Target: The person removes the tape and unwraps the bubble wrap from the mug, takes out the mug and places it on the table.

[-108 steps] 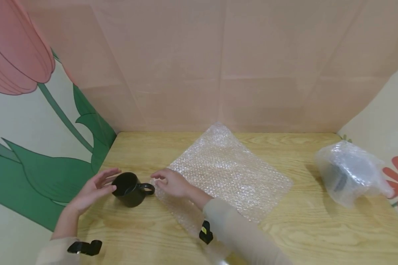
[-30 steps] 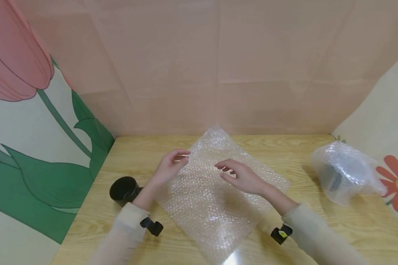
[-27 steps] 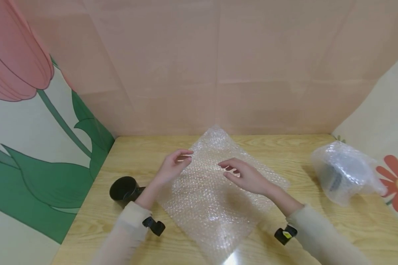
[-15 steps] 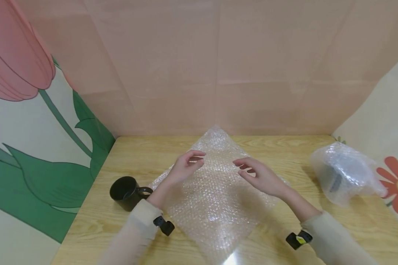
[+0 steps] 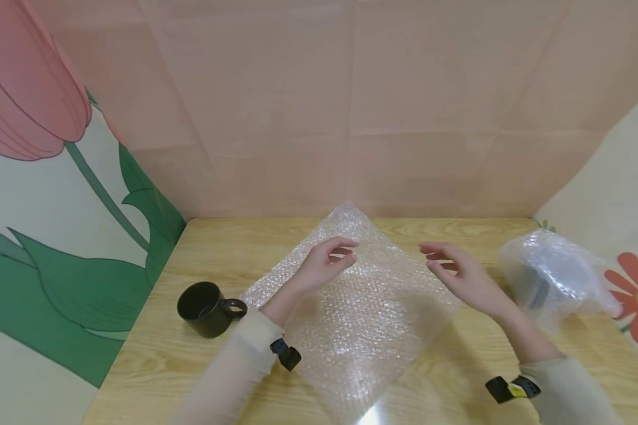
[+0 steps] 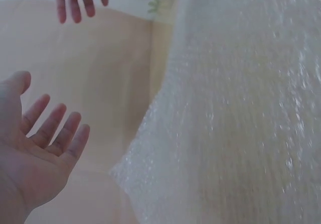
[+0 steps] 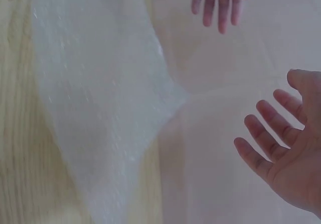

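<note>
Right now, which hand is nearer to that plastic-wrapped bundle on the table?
The right. In the head view, the right hand hangs just left of the bundle; the left hand is farther left, above the bubble-wrap sheet.

bubble wrap (image 5: 361, 319): near corner cut off | wrapped bundle (image 5: 558, 274): inside unclear | tulip (image 5: 29, 82): cropped

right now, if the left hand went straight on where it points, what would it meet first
Likely the right hand: it sits ahead of the left hand across a gap; depth is unclear, so they might miss.
</note>
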`<state>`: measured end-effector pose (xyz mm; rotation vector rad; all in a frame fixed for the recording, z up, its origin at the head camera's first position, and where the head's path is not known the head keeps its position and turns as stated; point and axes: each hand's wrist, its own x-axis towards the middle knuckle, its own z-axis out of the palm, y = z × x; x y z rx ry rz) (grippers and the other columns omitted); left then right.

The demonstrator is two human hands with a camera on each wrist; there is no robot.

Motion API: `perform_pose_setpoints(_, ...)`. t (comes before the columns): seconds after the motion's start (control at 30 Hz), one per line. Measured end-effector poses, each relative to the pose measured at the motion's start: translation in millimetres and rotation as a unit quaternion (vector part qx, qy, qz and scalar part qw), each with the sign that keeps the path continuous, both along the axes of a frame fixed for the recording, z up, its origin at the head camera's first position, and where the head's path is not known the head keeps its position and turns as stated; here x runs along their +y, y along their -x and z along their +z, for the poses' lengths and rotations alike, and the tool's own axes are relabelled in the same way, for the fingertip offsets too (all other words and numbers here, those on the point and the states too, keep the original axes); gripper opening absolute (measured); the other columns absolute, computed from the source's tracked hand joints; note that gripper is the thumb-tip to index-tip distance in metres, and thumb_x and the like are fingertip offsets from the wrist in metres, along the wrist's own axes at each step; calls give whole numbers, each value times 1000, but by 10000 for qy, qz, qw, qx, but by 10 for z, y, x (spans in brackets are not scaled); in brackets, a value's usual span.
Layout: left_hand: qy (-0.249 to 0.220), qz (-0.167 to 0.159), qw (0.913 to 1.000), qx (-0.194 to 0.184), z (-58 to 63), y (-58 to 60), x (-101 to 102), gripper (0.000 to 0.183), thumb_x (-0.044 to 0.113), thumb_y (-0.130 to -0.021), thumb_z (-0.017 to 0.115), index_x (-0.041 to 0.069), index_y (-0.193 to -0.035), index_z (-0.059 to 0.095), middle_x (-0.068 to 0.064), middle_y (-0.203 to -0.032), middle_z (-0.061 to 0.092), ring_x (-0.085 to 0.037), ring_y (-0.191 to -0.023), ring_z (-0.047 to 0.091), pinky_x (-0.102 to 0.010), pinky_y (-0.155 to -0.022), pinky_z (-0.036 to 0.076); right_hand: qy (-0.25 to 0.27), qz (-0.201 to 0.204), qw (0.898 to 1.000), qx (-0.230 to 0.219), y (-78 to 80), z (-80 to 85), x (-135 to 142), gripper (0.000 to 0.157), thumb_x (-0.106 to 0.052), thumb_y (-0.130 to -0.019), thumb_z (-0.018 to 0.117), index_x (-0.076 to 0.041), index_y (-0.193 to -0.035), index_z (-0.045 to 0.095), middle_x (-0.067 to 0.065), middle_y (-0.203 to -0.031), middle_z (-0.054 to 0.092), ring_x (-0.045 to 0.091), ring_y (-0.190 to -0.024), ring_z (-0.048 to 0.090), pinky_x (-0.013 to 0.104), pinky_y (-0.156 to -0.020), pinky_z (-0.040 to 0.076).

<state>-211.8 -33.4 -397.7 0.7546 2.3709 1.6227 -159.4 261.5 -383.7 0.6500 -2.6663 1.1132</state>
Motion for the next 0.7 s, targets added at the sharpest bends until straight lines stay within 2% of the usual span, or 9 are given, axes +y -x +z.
perform_pose_setpoints(0.03,-26,-16,10000,19,-39,28,32,33,22,-92,57,13,-124,55,-4,-124,57,-19,-110,56,-28,-89,49,8,-82,9999,-64,-9,21,46,37,-12,-92,55,-8,-129,50,11,-123,56,-4,-101,50,5,-82,40)
perform_pose_setpoints(0.2,-65,-129,9999,-25,-61,27,167,32,28,-91,58,21,-122,57,3,-121,57,-13,-108,56,-23,-86,49,74,-349,9993,-110,-9,63,257,38,-12,-93,55,-9,-131,49,13,-124,55,-5,-101,50,1,-81,37)
perform_pose_setpoints(0.47,28,-343,9994,8,-33,5,414,32,29,-91,57,22,-122,57,5,-122,57,-10,-108,55,-20,-85,49,-27,-892,9959,-116,-36,143,633,39,-18,-95,50,-10,-133,46,13,-125,52,-16,-99,44,-3,-79,34)
perform_pose_setpoints(0.5,15,-360,9993,-14,-33,4,447,32,29,-91,57,22,-122,57,6,-123,56,-10,-108,55,-20,-85,49,-50,-960,9953,-124,-31,148,692,39,-19,-95,50,-10,-133,46,10,-125,52,-17,-99,43,-4,-78,33)
perform_pose_setpoints(0.6,-25,-395,9992,-73,-37,-5,546,32,29,-91,57,22,-122,57,6,-124,55,-9,-109,55,-19,-83,49,-52,-1065,9943,-79,-9,141,870,40,-18,-95,51,-7,-133,46,-10,-120,52,-19,-98,43,-4,-77,33)
perform_pose_setpoints(0.7,-90,-416,9989,-188,-37,-27,645,32,28,-91,58,20,-122,57,3,-126,55,-9,-108,55,-18,-82,49,-10,-1125,9936,-68,9,117,1041,40,-16,-94,52,-6,-133,45,-28,-113,46,-20,-97,42,-4,-75,32)
